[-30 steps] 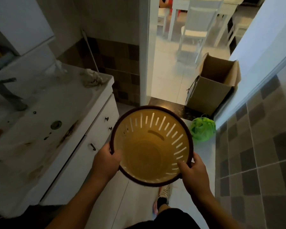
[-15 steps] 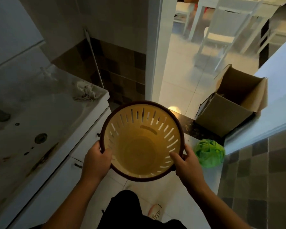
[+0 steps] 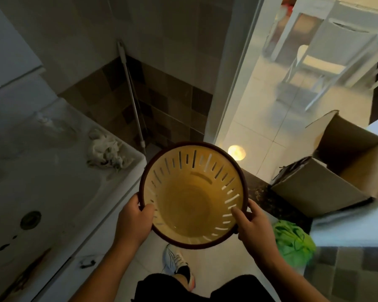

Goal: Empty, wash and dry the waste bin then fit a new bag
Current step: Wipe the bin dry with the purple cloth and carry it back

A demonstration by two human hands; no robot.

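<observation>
Both hands gripping empty waste bin (image 3: 190,199), cardboard box (image 3: 327,182) open

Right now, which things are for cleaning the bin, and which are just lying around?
For the job:
- waste bin, empty, held at the rim by the left hand and right hand
- sink beside it
- green bag on the floor
- rag on the sink's corner, perhaps

Just lying about:
- cardboard box
- mop handle
- white chair
</observation>
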